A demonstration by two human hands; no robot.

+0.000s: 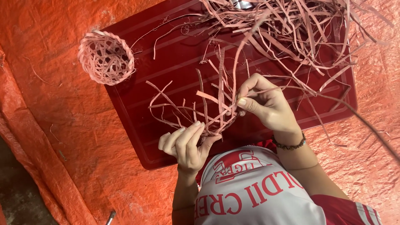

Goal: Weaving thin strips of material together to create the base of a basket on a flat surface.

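My left hand (185, 143) grips the base of a partly woven piece of pinkish strips (208, 112), whose loose ends fan out upward and to the left. My right hand (266, 104), with a beaded bracelet on the wrist, pinches one long strip (239, 62) between thumb and fingers just right of the woven piece. Both hands hover over the near edge of a dark red tray (166, 62).
A small finished woven basket (106, 58) sits on the tray's far left corner. A loose pile of strips (291, 29) covers the tray's far right. An orange tarp (62, 125) lies under everything. A thin tool (110, 216) lies at the bottom edge.
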